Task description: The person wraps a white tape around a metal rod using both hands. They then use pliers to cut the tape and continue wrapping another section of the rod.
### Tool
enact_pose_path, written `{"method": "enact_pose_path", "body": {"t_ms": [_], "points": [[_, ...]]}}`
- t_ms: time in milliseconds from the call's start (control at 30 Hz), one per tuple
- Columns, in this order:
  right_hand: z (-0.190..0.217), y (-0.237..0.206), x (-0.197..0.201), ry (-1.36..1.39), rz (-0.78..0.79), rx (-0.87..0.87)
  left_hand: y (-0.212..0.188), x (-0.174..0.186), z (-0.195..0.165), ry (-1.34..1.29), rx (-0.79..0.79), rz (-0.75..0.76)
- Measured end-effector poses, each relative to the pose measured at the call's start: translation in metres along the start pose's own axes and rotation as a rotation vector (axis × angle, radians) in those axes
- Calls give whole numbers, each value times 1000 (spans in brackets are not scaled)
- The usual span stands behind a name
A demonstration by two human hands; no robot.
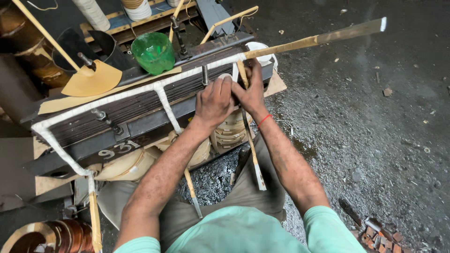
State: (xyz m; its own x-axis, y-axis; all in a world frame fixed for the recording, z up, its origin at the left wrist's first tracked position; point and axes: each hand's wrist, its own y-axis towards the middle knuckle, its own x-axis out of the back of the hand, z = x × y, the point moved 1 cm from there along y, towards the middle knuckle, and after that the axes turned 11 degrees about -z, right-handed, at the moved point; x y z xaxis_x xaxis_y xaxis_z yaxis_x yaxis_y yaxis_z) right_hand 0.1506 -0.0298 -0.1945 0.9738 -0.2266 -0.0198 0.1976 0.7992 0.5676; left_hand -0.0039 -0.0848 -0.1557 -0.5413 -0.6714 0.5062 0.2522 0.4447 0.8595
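The white tape (140, 91) runs along the top edge of a big dark block of stacked metal plates (136, 105), which lies across the middle of the scene. Both hands meet at the right end of that block. The left hand (213, 100) has its fingers curled tight on the tape and the block's edge. The right hand (251, 91) pinches a flat tan strip (251, 136) that hangs down toward the person's lap. Another long tan strip (323, 38) sticks out far to the right.

The tape already goes all along the top and down the left corner, and one piece crosses the block in the middle. So most of the wrapping looks done, and the right end seems to be the part still open.

Farther away sit a green plastic bottle bottom (153, 52) and a tan paper piece (91, 79). Copper coils (42, 236) lie near, on the left. The wet dark floor (365, 117) spreads out on the right.
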Motion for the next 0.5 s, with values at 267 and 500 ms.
{"method": "enact_pose_path", "body": {"t_ms": [267, 500], "points": [[54, -47, 3, -274, -242, 32, 3, 17, 5, -57, -163, -136], [72, -19, 15, -352, -16, 5, -14, -1, -9, -87, -169, -171]]}}
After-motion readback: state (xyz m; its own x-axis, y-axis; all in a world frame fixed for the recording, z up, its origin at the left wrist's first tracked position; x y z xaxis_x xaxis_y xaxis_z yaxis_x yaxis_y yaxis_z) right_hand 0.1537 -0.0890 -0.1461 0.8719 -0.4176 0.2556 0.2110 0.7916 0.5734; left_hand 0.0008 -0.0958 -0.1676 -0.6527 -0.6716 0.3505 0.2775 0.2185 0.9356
